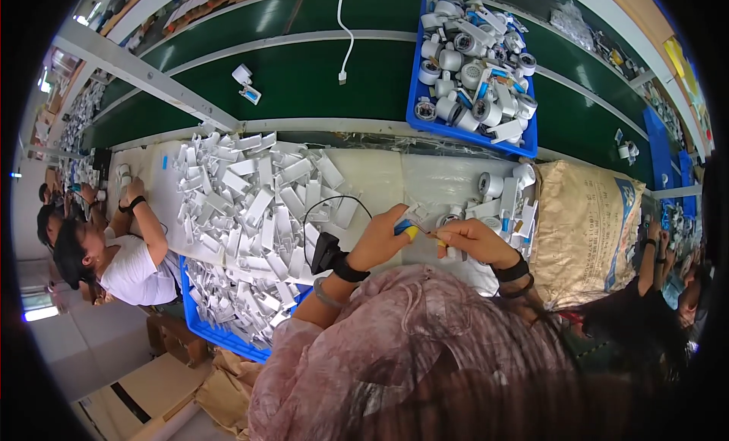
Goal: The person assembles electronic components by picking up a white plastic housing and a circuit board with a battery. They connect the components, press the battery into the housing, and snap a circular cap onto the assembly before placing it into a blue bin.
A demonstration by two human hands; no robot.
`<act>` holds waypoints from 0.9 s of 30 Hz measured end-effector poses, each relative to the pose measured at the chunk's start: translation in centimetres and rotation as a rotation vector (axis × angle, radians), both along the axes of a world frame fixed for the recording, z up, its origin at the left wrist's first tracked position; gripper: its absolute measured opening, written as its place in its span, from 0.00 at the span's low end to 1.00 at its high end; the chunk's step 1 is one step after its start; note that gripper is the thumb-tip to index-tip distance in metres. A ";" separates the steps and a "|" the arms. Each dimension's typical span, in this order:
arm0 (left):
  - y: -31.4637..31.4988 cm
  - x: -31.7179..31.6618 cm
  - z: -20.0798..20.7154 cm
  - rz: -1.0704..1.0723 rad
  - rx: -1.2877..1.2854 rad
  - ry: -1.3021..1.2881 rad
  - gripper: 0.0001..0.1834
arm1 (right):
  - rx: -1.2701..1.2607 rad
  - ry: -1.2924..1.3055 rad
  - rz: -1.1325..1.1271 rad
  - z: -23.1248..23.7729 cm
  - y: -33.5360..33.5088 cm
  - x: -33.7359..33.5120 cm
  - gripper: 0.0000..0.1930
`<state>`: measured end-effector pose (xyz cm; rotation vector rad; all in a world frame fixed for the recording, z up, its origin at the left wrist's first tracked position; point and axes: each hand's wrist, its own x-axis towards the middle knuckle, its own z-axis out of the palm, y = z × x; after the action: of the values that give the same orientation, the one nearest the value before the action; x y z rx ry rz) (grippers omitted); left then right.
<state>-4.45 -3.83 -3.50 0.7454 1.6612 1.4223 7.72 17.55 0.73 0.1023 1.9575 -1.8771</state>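
Observation:
My left hand [380,239] is closed on a small white part [415,211] with a blue piece at the fingertips. Yellow shows at its thumb and also below the fingers of my right hand [478,240]. The right fingers are pinched together close to the left ones, with a thin dark line between the two hands. What the right hand holds is too small to make out. Just beyond my hands lies a group of white housings with round grey-rimmed heads [490,185]. To the left spreads a large heap of white plastic casings [262,205].
A blue crate [416,99] of white assembled units stands on the green conveyor [304,80]. A brown paper sack [577,236] sits at the right; a blue bin [199,319] of casings at the lower left. A white cable [345,31] hangs ahead. Other people work on both sides.

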 end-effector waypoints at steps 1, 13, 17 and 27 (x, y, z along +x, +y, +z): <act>0.1 0.2 1.2 0.031 -0.100 0.224 0.19 | -0.047 0.067 -0.035 0.2 -0.4 0.1 0.12; 1.2 1.4 2.5 0.134 0.117 -0.353 0.11 | 0.639 0.515 -0.571 -1.4 -3.9 0.6 0.09; 1.6 1.5 2.7 0.185 0.121 -0.324 0.11 | 0.490 0.509 -0.659 -0.4 -4.4 0.6 0.08; 1.8 2.4 3.4 0.202 0.151 -0.328 0.17 | 0.681 0.803 -0.593 0.2 -4.6 0.8 0.10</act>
<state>-2.03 -2.06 -0.07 0.4036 1.4146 1.7246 8.53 12.96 0.94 0.1542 3.3813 -1.5761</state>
